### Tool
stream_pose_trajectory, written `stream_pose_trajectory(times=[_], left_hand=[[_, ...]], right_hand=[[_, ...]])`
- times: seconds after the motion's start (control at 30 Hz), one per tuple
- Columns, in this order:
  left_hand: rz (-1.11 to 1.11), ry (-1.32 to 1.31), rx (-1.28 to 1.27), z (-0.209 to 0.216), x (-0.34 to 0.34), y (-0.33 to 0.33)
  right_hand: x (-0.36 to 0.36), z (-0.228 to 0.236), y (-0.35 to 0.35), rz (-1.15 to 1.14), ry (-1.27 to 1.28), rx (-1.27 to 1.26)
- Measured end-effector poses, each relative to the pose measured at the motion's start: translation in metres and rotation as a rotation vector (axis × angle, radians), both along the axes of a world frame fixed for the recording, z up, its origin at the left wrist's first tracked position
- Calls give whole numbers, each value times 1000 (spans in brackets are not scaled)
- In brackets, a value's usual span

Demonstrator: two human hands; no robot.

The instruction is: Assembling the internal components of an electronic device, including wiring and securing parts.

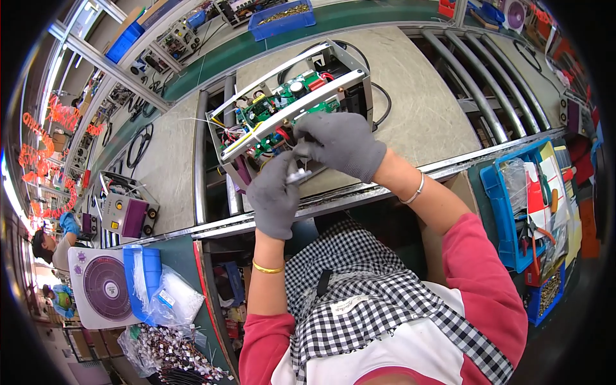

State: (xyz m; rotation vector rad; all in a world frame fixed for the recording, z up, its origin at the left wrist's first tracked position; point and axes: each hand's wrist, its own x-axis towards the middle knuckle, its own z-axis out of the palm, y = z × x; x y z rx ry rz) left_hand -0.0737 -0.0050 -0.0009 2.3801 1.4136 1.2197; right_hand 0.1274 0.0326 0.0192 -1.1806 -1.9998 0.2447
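An open-framed electrical unit (pixel 260 133) with light metal rails, a purple front panel and a black rear part lies on the board in front of me. Green circuit boards (pixel 297 88) and coloured wires show between its rails. At the unit's near side, my left hand (pixel 274 196), in a grey glove, is closed on a small pale piece that I cannot make out. Just right of it, my right hand (pixel 343 144), gloved alike, has its fingers pinched together close to the left fingertips. Whatever the right fingers grip is hidden. A black cable (pixel 384 106) loops behind the unit.
Metal rollers (pixel 465 86) run beside the board. Another purple-fronted unit (pixel 128 212) stands at left. A fan (pixel 106 289), a blue bin (pixel 144 282) and bundled wires (pixel 173 353) sit lower left. At right is a blue tray (pixel 504 212) with tools; people work far left.
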Motion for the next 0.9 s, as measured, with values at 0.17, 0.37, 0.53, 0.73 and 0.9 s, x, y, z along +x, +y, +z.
stream_pose_trajectory(times=[0.17, 0.37, 0.53, 0.73, 0.9], left_hand=[[-61, -2, 86, -3, 14, -10], [153, -35, -97, 17, 15, -7], [232, 104, -43, 33, 21, 21], [311, 72, -241, 34, 22, 20], [198, 67, -196, 39, 12, 15]], right_hand=[[5, -8, 2, -32, 66, -149], [6, -12, 8, 218, 403, -675], [13, -25, 9, 518, 1252, -1349], [-6, -49, 16, 1314, 2210, -1627], [-10, -44, 3, 1241, 2485, -1504]])
